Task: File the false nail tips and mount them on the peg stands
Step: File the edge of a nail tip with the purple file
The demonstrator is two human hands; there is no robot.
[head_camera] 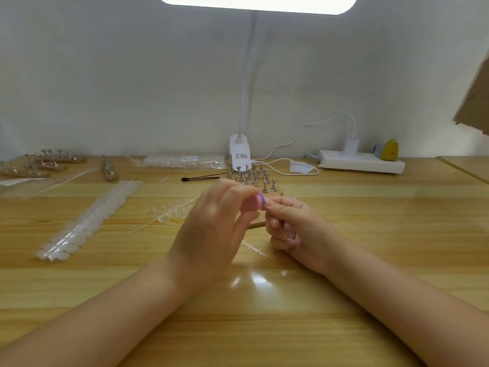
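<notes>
Two hands meet over the table [344, 260]: the left hand [211, 234] pinches a purple-edged file [260, 202] in curled fingers, the right hand [291, 229] curls its fingers as if pinching a nail tip against it, though the tip itself is too small to make out. Held up close like that, the edge can be worked under the lamp [239, 154]. One peg stand [251, 178] waits just behind, all pegs seemingly bare. Four more stands [39, 162] sit far left, and two tip strips [90, 221] lie within reach.
</notes>
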